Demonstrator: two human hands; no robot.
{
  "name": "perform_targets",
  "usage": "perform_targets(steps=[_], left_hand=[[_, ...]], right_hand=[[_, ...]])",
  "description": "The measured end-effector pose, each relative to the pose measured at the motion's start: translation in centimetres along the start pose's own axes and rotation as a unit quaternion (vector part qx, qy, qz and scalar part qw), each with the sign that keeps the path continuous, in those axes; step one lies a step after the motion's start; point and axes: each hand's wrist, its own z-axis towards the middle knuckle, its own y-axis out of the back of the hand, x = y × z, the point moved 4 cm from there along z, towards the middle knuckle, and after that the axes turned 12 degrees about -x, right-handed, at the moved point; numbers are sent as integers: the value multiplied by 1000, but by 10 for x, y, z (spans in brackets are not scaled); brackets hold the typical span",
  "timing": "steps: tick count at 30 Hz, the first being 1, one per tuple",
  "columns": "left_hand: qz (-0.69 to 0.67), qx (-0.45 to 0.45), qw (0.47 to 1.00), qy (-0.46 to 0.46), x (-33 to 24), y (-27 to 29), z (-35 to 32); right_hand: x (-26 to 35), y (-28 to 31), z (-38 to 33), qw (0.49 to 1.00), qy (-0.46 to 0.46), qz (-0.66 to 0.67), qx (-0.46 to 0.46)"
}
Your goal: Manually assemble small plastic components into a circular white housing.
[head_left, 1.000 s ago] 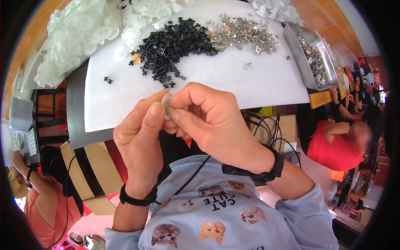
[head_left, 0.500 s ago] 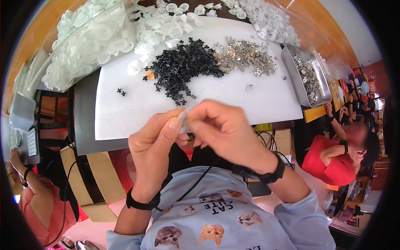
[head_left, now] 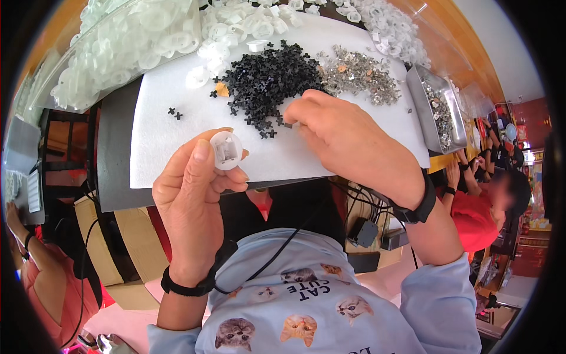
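Observation:
My left hand (head_left: 191, 183) pinches a round translucent plastic part (head_left: 227, 151) between thumb and fingers, above the near-left of the white foam sheet (head_left: 165, 153). The part's face carries a raised rectangular frame. At the near edge of a heap of small black cross-shaped pieces (head_left: 265, 76) is my right hand (head_left: 354, 138), fingers bent and apart, nothing seen between them. Close to its fingertips lies a small dark grey piece (head_left: 288, 124). Right of the black heap spreads a pile of small shiny metal pieces (head_left: 368, 76), partly behind the right hand.
Clear bins of translucent round parts (head_left: 132, 53) stand at the far left and far right (head_left: 389, 32), with more loose ones between. A metal tray (head_left: 417, 112) of small metal pieces sits right. Two stray black crosses (head_left: 175, 113) lie left. Other people work on both sides.
My right hand has left the plastic part and moved right and away to the heaps. My left hand has shifted left, turning the part's face into view.

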Motion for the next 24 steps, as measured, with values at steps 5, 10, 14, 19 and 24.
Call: perform_targets(steps=[5,10,14,19,24], left_hand=[[8,1,1000,2,4,-1,0],[9,-6,1000,8,6,-4,-1],[10,-2,1000,2,5,-1,1],[5,-8,1000,1,5,0,3],[-19,10,1000,-3,5,-1,3]], right_hand=[[-4,-3,3,1000,17,-16,-11],[4,-7,2,998,26,-51,-27],[2,-5,0,997,21,-76,-5],[-2,6,1,998,31,-50,5],[1,-5,12,997,71,-40,-18]])
